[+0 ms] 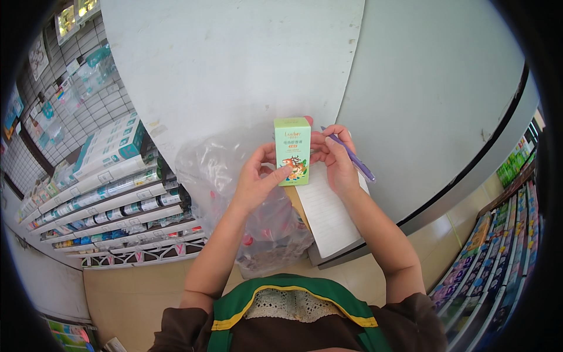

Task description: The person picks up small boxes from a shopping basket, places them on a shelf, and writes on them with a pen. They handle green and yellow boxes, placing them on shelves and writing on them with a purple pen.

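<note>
My left hand (260,177) grips a light green cardboard box (292,152) from its left side, thumb across the front. The box is upright and bears writing and a picture of a deer with flowers. At its right edge is my right hand (338,160), its fingers by the box and a purple pen (352,156) held in it, slanting down to the right. Whether the right fingers touch the box is hard to tell. Below both hands lies an open notebook (330,211) with lined white pages, over a brown sheet or cover (297,207).
A clear plastic bag (268,233) of bottles with pinkish-red caps stands left of the notebook. Shelves (145,192) of packaged goods are at left, below a wire grid (103,99) with hanging items. More stocked shelves (497,259) stand at right. A pale panel (237,57) rises ahead.
</note>
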